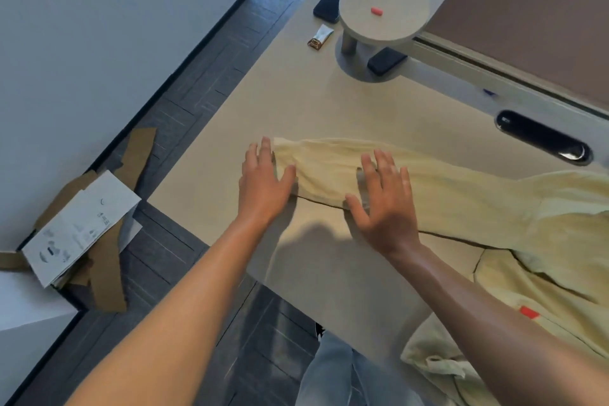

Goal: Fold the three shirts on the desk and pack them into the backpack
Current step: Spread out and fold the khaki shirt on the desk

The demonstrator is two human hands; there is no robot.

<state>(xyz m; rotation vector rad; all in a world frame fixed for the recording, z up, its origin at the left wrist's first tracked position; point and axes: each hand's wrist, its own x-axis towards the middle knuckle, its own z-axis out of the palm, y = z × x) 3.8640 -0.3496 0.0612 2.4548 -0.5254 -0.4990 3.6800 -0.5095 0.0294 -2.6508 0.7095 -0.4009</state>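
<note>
Your left hand (263, 181) lies flat with fingers spread at the cuff end of the pale yellow shirt (461, 201); your right hand (385, 204) presses flat, fingers splayed, on the same sleeve; the shirt stretches across the desk (263, 102) to your right, its body hanging over the near edge; the backpack is out of view.

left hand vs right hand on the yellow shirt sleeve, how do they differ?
The left hand lies at the cuff end of the shirt sleeve, partly on the bare desk; the right hand lies farther along, nearer the shirt body. The left hand is brightly lit, the right shadowed. Both are flat, fingers spread, palms down, gripping nothing.
</note>
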